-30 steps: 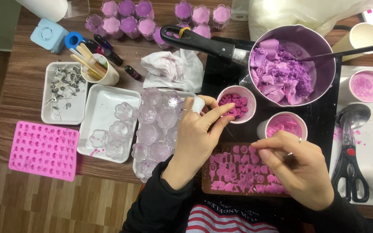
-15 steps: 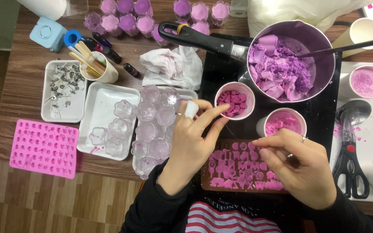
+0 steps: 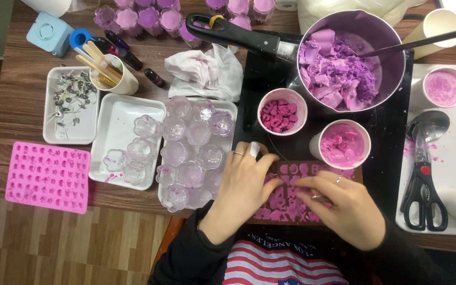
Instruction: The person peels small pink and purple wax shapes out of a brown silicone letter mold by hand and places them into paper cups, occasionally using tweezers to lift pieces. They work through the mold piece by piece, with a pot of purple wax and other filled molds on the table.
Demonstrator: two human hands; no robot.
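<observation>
We look down on a brown wooden table (image 3: 6,100); at its far right sits a big steel pot (image 3: 352,58) heaped with purple wax chunks, its black handle pointing left; left of centre lie two white trays (image 3: 127,113) crowded with clear glass flower-shaped cups (image 3: 188,142); further left lies a bright pink silicone mould (image 3: 47,177), flat and well apart from our hands; near the right edge rest black scissors (image 3: 422,198); between pot and hands stand two small white cups, one holding dark pink shapes (image 3: 282,112), one holding pale pink wax (image 3: 341,143). Directly before us lies the brown mould (image 3: 291,198) filled with pink shapes; our left hand (image 3: 244,192) lies on its left part, fingers curled down, pressing the shapes; our right hand (image 3: 344,203) rests on its right part, fingertips bent onto the pink pieces; neither hand is clenched round anything that we can see.
</observation>
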